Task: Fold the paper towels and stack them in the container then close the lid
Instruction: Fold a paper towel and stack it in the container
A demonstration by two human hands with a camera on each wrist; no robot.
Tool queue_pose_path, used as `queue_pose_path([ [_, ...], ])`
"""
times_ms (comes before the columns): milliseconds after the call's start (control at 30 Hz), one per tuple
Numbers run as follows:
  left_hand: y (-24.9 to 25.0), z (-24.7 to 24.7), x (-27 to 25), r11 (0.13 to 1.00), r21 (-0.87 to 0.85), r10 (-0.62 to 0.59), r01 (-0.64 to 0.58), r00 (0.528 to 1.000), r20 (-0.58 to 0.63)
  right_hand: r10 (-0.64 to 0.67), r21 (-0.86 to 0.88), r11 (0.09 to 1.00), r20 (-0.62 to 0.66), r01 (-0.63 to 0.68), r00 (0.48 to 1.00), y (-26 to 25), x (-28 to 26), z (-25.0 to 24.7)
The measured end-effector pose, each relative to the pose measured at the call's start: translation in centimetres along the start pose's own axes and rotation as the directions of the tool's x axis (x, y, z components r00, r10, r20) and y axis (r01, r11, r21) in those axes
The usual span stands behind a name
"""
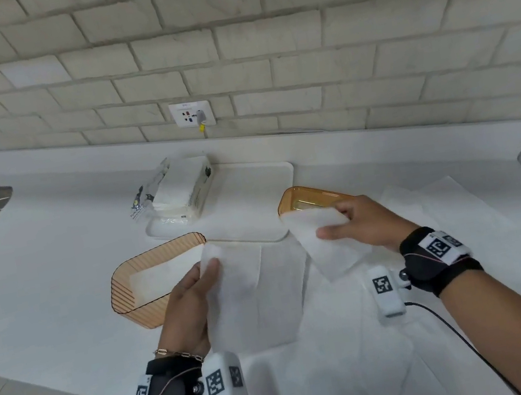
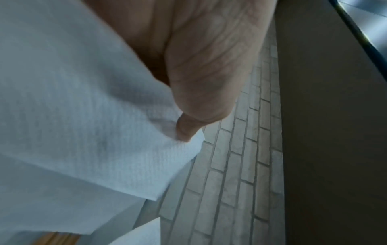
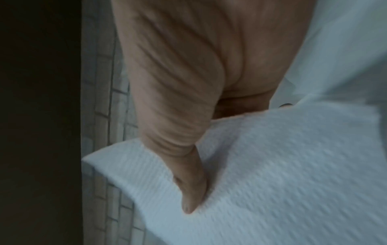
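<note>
My left hand [image 1: 198,288] pinches the upper left corner of a white paper towel [image 1: 251,289] and lifts it off the counter; its thumb [image 2: 188,126] lies on top of that towel [image 2: 83,116]. My right hand [image 1: 347,223] pinches another white towel [image 1: 327,248], raised above the counter, thumb [image 3: 192,195] pressed on the sheet [image 3: 272,165]. An amber ribbed container [image 1: 130,297] stands open at the left with a folded towel [image 1: 162,277] lying inside. Its amber lid [image 1: 302,204] lies behind my right hand, partly hidden by the towel.
More flat towels [image 1: 352,372] cover the white counter [image 1: 39,271] in front of me and to the right. A white tray [image 1: 251,192] at the back carries an opened pack of towels [image 1: 181,190]. A brick wall with an outlet [image 1: 192,113] rises behind. The counter's edge runs at lower left.
</note>
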State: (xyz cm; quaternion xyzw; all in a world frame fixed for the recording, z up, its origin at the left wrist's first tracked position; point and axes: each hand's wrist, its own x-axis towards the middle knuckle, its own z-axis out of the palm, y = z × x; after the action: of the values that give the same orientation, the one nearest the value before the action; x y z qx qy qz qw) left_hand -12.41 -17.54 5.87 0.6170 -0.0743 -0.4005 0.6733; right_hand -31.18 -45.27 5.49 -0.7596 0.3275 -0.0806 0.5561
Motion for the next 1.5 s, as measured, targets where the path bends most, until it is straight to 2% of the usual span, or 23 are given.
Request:
queue_pose_path([
  [133,0.7,-0.1,0.5,0.998,-0.067,0.002,-0.002,1.0,-0.004,0.023,0.346,0.938,-0.02,-0.015,1.0,-0.9,-2.0,-1.0],
  [233,0.6,0.0,1.1,0.992,-0.111,-0.065,0.068,0.998,0.026,0.053,0.599,0.798,0.045,-0.07,0.998,-0.2,-3.3,-0.4],
  [300,0.6,0.8,0.9,0.982,-0.135,-0.122,0.129,0.991,0.055,0.014,0.709,0.697,0.138,-0.108,0.99,0.5,-3.9,0.7],
  [400,0.2,2.7,0.6,0.972,-0.124,-0.184,0.2,0.974,0.13,-0.051,0.742,0.651,0.249,-0.157,0.967,1.6,-4.4,3.2],
  [500,-0.7,4.5,0.6,0.98,-0.078,-0.169,0.185,0.968,0.183,-0.102,0.763,0.616,0.324,-0.196,0.941,1.8,-4.9,5.5],
  [567,-1.4,5.4,0.6,0.98,-0.097,-0.15,0.175,0.964,0.218,-0.096,0.779,0.593,0.319,-0.203,0.943,1.7,-5.1,6.5],
  [667,-2.1,6.6,0.1,0.987,-0.123,-0.079,0.104,0.977,0.196,-0.074,0.81,0.55,0.289,-0.202,0.955,1.8,-5.2,6.5],
  [800,-2.6,7.6,-0.1,0.999,0.01,0.039,-0.04,0.995,0.093,-0.028,0.795,0.587,0.21,-0.154,0.977,1.5,-5.1,5.9],
  [1000,-2.5,8.6,-0.3,0.995,0.06,0.079,-0.083,0.995,0.063,0.061,0.714,0.689,0.114,-0.124,0.992,1.0,-5.0,5.9],
  [1133,-2.8,8.2,0.1,0.988,0.092,0.124,-0.128,0.991,0.05,0.067,0.67,0.737,0.053,-0.085,0.996,0.9,-4.8,5.7],
  [1233,-3.6,7.5,0.8,0.983,0.106,0.144,-0.148,0.988,0.051,0.056,0.658,0.749,0.053,-0.077,0.997,0.6,-4.7,5.1],
  [1300,-4.4,7.1,1.6,0.995,0.026,0.093,-0.097,0.99,0.107,0.036,0.649,0.757,0.078,-0.078,0.996,0.2,-4.7,4.7],
  [1400,-5.4,6.9,2.3,0.997,-0.047,-0.048,0.061,0.968,0.246,0.019,0.632,0.77,0.112,-0.086,0.994,-0.4,-4.9,4.2],
  [1500,-5.6,7.5,2.0,0.994,-0.058,-0.075,0.096,0.953,0.294,0.028,0.61,0.788,0.099,-0.083,0.995,-0.7,-5.0,3.9],
])
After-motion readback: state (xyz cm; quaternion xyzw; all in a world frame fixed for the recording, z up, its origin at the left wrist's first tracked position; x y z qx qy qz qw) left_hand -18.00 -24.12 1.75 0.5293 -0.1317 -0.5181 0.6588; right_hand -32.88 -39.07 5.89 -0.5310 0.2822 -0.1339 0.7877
